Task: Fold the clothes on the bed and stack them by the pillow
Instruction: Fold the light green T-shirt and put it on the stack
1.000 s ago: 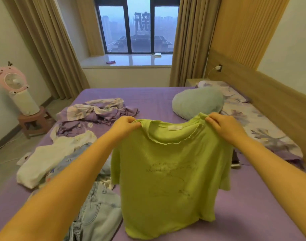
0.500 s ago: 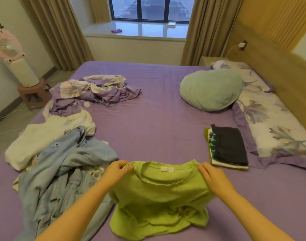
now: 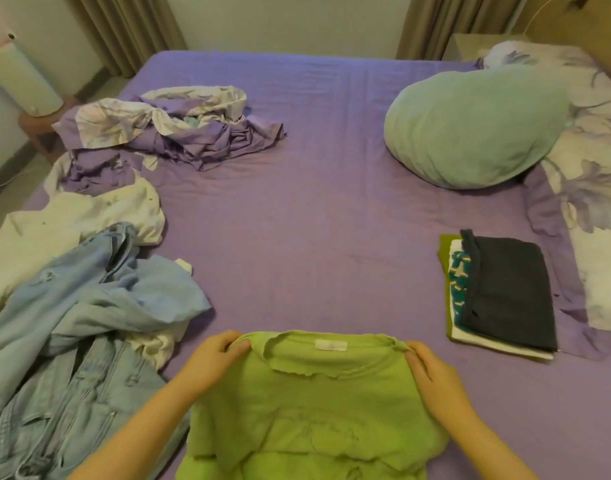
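Green shirt (image 3: 318, 403) (shoulders pinched) near bed edge

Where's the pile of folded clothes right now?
In the head view, the folded stack with a dark grey top sits at right on the purple bed, beside the floral pillow.

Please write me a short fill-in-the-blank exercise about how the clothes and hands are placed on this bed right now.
1. Both the left hand and the right hand pinch the ____ T-shirt at its shoulders.
2. The top piece of the folded stack is dark ____.
3. The denim jacket lies on the person's ____ side.

Missing words: green; grey; left
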